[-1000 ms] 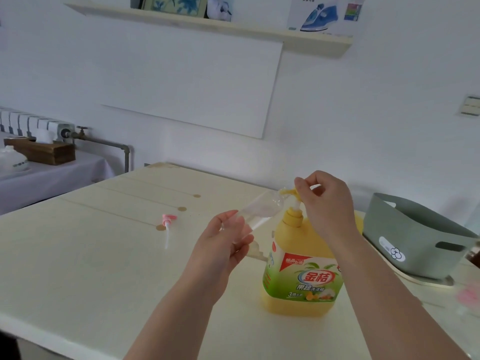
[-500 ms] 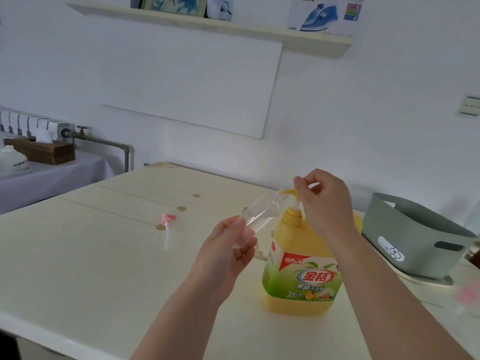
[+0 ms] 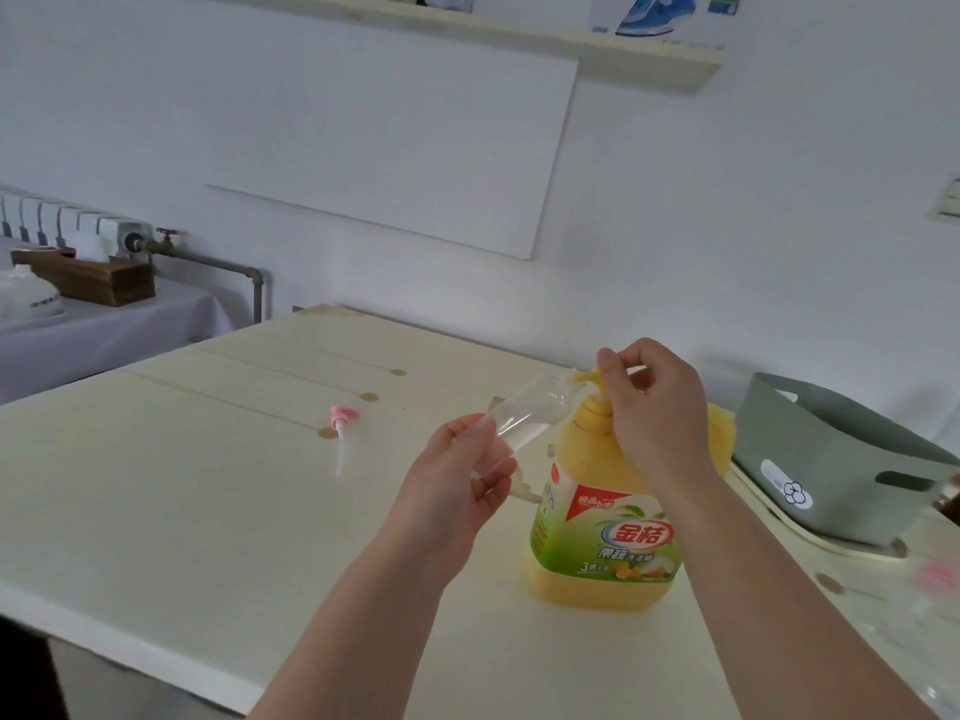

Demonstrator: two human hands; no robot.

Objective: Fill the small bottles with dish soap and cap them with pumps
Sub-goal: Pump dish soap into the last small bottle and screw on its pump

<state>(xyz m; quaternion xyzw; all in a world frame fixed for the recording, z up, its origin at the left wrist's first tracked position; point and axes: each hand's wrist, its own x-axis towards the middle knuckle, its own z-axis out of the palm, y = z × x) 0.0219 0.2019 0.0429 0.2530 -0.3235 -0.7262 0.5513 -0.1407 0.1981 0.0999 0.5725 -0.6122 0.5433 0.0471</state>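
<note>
A big yellow dish soap jug (image 3: 605, 543) with a green label stands on the cream table (image 3: 182, 511). My right hand (image 3: 654, 407) is closed on its yellow pump head (image 3: 740, 377), whose spout points left. My left hand (image 3: 462, 485) holds a small clear bottle (image 3: 524, 415) by its base, tilted, with its mouth up against the spout. The bottle looks nearly empty. A pink pump (image 3: 343, 423) with a white tube lies on the table to the left, apart from both hands.
A grey-green plastic basket (image 3: 831, 459) sits on a tray right of the jug. Blurred pink and clear items (image 3: 935, 579) lie at the far right edge. A side table with a wooden box (image 3: 88, 278) stands at the left.
My left hand has slid slightly right and up with the small bottle, keeping its mouth at the spout. My right hand stays on the pump head.
</note>
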